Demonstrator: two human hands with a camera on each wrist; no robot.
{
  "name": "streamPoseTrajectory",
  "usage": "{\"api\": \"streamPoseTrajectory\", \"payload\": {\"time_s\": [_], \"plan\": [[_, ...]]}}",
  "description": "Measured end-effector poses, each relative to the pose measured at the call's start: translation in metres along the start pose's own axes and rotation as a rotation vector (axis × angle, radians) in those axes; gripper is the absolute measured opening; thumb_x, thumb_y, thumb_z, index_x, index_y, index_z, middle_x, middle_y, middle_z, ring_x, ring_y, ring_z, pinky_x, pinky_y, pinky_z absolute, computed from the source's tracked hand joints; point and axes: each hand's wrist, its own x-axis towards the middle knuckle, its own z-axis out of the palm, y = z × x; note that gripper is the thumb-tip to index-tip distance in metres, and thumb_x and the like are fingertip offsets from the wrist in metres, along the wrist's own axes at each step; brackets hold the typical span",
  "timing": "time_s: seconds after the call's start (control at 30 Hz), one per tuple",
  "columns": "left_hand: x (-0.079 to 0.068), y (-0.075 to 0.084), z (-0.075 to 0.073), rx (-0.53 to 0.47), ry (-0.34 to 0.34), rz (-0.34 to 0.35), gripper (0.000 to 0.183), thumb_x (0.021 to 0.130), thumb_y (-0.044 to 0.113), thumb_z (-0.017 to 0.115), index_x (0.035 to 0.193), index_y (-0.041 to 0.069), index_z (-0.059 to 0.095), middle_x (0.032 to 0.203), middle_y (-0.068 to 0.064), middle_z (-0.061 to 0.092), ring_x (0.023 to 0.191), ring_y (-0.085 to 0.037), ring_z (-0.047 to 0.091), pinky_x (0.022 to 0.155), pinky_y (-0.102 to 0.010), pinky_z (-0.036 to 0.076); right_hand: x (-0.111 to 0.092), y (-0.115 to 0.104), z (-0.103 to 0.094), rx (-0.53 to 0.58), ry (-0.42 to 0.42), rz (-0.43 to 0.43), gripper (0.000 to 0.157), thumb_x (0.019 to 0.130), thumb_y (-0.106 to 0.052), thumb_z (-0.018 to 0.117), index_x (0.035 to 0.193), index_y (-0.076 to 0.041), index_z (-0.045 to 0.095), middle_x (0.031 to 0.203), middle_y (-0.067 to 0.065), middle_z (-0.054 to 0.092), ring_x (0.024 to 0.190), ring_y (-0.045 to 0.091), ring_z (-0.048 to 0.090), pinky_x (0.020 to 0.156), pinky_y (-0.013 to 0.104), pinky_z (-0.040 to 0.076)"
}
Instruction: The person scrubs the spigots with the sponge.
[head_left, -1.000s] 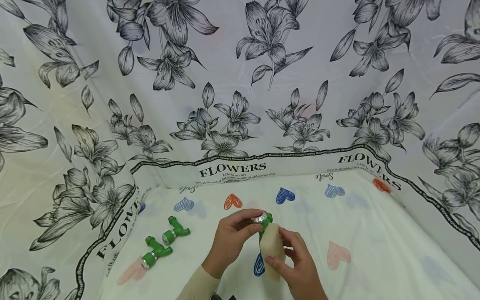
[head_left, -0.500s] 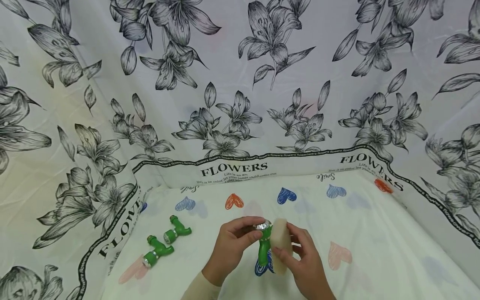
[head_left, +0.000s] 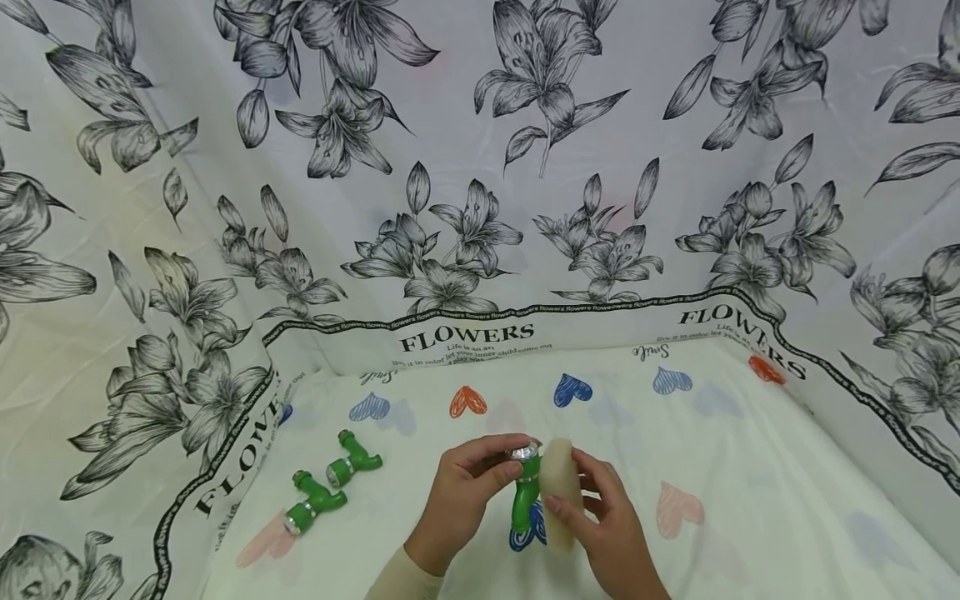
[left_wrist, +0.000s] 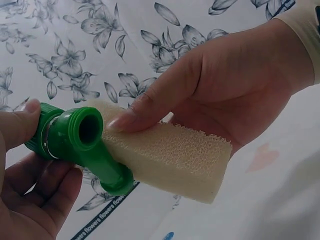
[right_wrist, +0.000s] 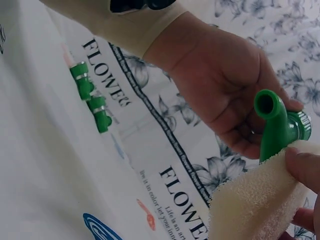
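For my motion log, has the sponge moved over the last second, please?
Yes: in the head view, the sponge has shifted rightward, uncovering more of the blue heart below.

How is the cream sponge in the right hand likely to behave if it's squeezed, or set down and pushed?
The sponge is probably light for its size, since its surface is full of open pores. That texture also suggests it would give under the right hand. Its flat-sided block shape makes sliding likelier than rolling.
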Motion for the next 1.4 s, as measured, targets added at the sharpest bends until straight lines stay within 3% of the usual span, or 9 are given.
{"api": "streamPoseTrajectory", "payload": {"time_s": [0.2,0.47,0.73,1.0,1.23,1.4], "plan": [[-0.001,0.002,0.000,-0.017,0.025,-0.048,0.028,0.093,0.011,0.062,0.121,0.007,0.065,0.121,-0.011,0.063,0.112,-0.031,0.058,0.094,-0.041,0.047,-0.007,-0.002,0.006,0.037,-0.020,-0.023,0.061,0.078,-0.047,0.075,0.132,-0.039,0.049,0.121,-0.009,0.051,0.105,0.016,0.053,0.088,0.032,0.050],[-0.001,0.022,0.003,0.010,0.064,-0.049,0.027,0.097,0.010,0.057,0.122,0.009,0.064,0.121,-0.012,0.063,0.111,-0.031,0.058,0.095,-0.041,0.047,-0.019,-0.013,0.016,0.081,-0.062,-0.094,0.060,0.079,-0.037,0.079,0.132,-0.034,0.051,0.122,-0.006,0.054,0.106,0.019,0.054,0.085,0.032,0.051],[-0.001,-0.002,-0.003,-0.063,0.039,-0.040,0.036,0.094,0.012,0.061,0.131,0.012,0.060,0.129,-0.012,0.058,0.119,-0.033,0.053,0.097,-0.042,0.044,-0.020,-0.012,0.014,0.101,-0.061,-0.148,0.061,0.079,-0.031,0.080,0.132,-0.032,0.051,0.122,-0.006,0.054,0.105,0.018,0.054,0.085,0.033,0.051],[-0.002,-0.002,-0.001,-0.094,0.057,-0.042,0.032,0.095,0.012,0.060,0.127,0.006,0.060,0.127,-0.014,0.058,0.118,-0.033,0.053,0.097,-0.043,0.045,-0.021,-0.012,0.015,0.086,-0.047,-0.156,0.061,0.078,-0.031,0.081,0.132,-0.032,0.052,0.121,-0.006,0.054,0.105,0.018,0.054,0.084,0.033,0.052],[-0.003,0.000,0.003,-0.140,0.048,0.050,0.031,0.095,0.001,0.055,0.126,-0.002,0.056,0.126,-0.022,0.055,0.117,-0.040,0.051,0.096,-0.045,0.046,-0.017,-0.011,0.016,0.043,-0.017,-0.088,0.062,0.076,-0.040,0.080,0.131,-0.037,0.052,0.120,-0.009,0.054,0.105,0.014,0.053,0.086,0.031,0.051],[-0.004,0.000,0.004,-0.154,0.047,0.045,0.032,0.095,-0.001,0.055,0.126,-0.002,0.056,0.127,-0.022,0.054,0.116,-0.040,0.051,0.095,-0.044,0.046,-0.011,-0.009,0.013,0.015,0.009,-0.030,0.060,0.077,-0.048,0.077,0.130,-0.040,0.050,0.118,-0.011,0.052,0.105,0.012,0.052,0.089,0.033,0.049]]}}
